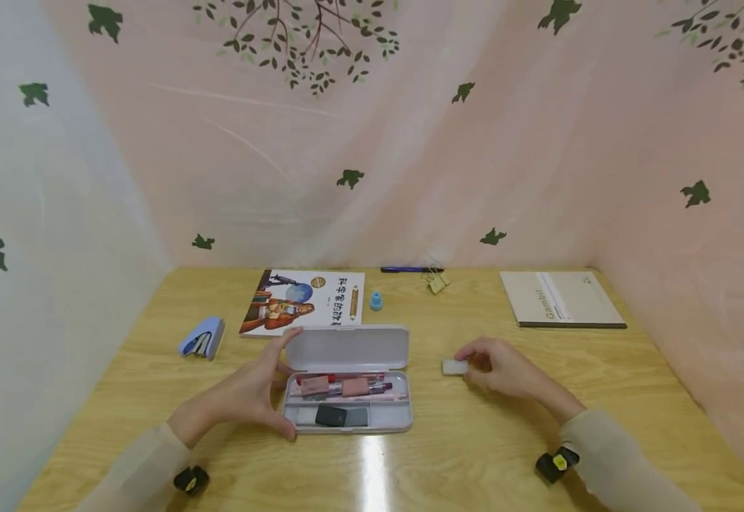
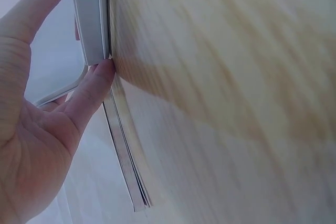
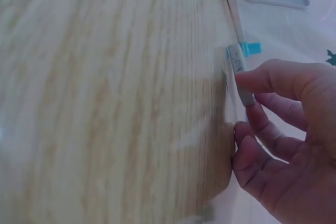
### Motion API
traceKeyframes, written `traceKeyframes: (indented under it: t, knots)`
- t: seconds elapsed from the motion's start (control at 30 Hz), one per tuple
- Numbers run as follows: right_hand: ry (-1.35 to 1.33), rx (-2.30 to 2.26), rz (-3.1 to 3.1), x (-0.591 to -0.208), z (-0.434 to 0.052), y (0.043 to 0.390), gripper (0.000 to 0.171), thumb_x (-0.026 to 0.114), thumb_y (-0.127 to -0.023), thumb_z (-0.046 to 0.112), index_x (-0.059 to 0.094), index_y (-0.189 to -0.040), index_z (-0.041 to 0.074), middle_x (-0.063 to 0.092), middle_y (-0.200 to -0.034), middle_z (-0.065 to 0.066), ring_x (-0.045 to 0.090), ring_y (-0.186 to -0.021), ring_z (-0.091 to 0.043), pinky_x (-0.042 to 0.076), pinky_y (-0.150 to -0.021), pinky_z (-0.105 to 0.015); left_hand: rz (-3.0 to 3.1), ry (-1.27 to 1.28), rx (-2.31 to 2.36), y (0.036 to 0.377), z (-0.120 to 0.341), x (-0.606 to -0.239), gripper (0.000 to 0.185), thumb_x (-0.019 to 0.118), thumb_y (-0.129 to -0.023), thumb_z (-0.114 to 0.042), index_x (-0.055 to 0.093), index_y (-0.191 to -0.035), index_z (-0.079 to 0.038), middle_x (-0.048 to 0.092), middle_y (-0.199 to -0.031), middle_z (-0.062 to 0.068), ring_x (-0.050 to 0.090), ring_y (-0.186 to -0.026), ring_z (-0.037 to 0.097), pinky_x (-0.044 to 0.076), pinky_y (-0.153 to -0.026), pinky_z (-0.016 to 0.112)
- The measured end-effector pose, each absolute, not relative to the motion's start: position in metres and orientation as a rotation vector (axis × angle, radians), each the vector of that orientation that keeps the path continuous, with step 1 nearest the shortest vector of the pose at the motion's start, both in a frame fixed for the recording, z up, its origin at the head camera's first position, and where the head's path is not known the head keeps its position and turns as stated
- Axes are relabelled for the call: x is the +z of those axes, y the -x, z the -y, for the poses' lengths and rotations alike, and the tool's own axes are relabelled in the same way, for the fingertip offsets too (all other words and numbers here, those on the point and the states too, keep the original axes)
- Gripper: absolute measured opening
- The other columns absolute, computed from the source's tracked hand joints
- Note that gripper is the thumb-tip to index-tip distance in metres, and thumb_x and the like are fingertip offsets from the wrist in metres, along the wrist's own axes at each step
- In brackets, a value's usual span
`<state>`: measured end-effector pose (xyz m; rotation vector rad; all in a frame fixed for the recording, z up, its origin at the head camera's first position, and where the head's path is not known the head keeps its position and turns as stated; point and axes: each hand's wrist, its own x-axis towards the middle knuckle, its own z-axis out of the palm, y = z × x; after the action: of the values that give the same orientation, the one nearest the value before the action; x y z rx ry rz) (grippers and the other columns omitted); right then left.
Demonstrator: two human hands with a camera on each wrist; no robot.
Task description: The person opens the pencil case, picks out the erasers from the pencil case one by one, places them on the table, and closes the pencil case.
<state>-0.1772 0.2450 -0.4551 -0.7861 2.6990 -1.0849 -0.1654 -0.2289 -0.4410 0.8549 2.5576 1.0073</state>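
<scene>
Right of the middle of the table (image 1: 474,455), the right hand (image 1: 503,368) pinches a small white block (image 1: 453,367) between thumb and finger, its left end free. The left hand (image 1: 250,392) spreads along the left side of the open pencil case (image 1: 390,416), thumb at its near corner. A light pinch seems enough; the left hand would do well to brace the case without pressing its lid (image 1: 348,350). Farther out, a notebook (image 1: 580,299) lies by the table's far right corner.
</scene>
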Motion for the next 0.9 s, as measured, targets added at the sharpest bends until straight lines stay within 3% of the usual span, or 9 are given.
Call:
traceKeyframes:
  t: [0.3,0.6,0.77,0.9]
  knots:
    - [0.698,-1.087,-2.635,-0.452,-0.247,0.173,0.027,0.076,-0.093,0.013,0.072,-0.118,0.006,0.064,-0.108,-0.003,0.054,-0.090,-0.018,0.048,-0.075,-0.027,-2.551,-0.827,1.019,0.165,0.227,-0.443,0.144,0.096,-0.057,-0.053,-0.003,-0.160,-0.037,0.023,-0.159,0.012,0.062,-0.114,0.019,0.054,-0.097,0.044]
    - [0.676,-1.131,-2.673,-0.445,-0.240,0.169,0.032,0.076,-0.093,0.015,0.068,-0.123,0.004,0.065,-0.116,-0.008,0.057,-0.096,-0.021,0.051,-0.077,-0.030,-2.549,-0.853,1.010,0.166,0.228,-0.442,0.145,0.096,-0.058,-0.053,-0.001,-0.162,-0.024,0.019,-0.160,0.015,0.062,-0.114,0.021,0.054,-0.095,0.045]
    - [0.777,-1.255,-2.801,-0.429,-0.208,0.158,0.029,0.076,-0.092,0.009,0.070,-0.120,0.006,0.066,-0.113,-0.008,0.061,-0.099,-0.030,0.057,-0.077,-0.033,-2.558,-0.862,1.000,0.166,0.230,-0.442,0.145,0.096,-0.059,-0.054,-0.003,-0.162,-0.027,0.023,-0.158,0.016,0.062,-0.113,0.020,0.055,-0.093,0.043]
    - [0.970,-1.383,-2.767,-0.414,-0.176,0.152,0.031,0.076,-0.092,0.007,0.070,-0.122,0.006,0.066,-0.116,-0.005,0.063,-0.102,-0.024,0.059,-0.078,-0.035,-2.556,-0.857,1.009,0.167,0.230,-0.442,0.145,0.096,-0.059,-0.053,-0.003,-0.162,-0.029,0.025,-0.157,0.015,0.062,-0.113,0.019,0.055,-0.093,0.041]
